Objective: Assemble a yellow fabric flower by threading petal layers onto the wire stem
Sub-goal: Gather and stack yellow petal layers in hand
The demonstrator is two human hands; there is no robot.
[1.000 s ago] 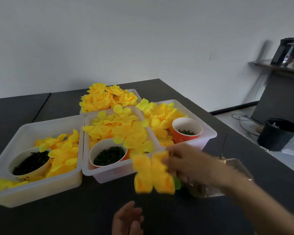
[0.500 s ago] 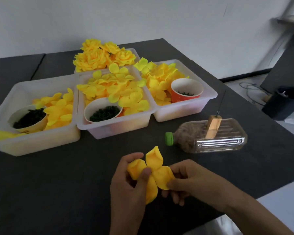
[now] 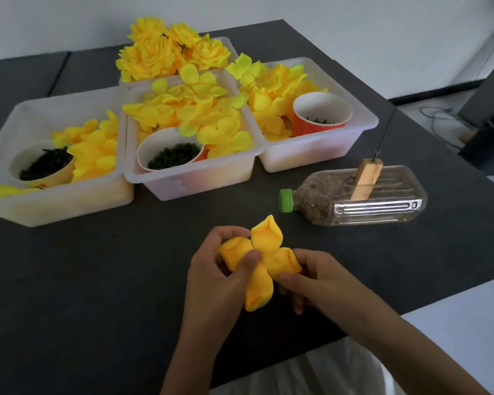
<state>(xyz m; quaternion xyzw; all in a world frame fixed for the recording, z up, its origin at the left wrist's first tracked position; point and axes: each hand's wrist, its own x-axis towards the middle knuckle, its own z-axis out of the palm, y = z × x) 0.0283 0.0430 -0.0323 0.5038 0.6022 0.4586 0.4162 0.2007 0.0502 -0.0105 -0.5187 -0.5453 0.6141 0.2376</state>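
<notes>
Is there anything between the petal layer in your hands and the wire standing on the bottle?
Nothing visible: only bare table lies between the petal layer and the wire above the bottle.

A small craft workroom for making fabric flowers

On a dark desk [image 3: 97, 295] against a bare white wall, white bins [image 3: 188, 178] of loose yellow petals [image 3: 194, 109] sit at 11 o'clock, finished flowers [image 3: 169, 49] at 12, and cables on the floor at 2.

Wire stem, if any, hidden behind petal layer [image 3: 261, 260] and hands.
</notes>
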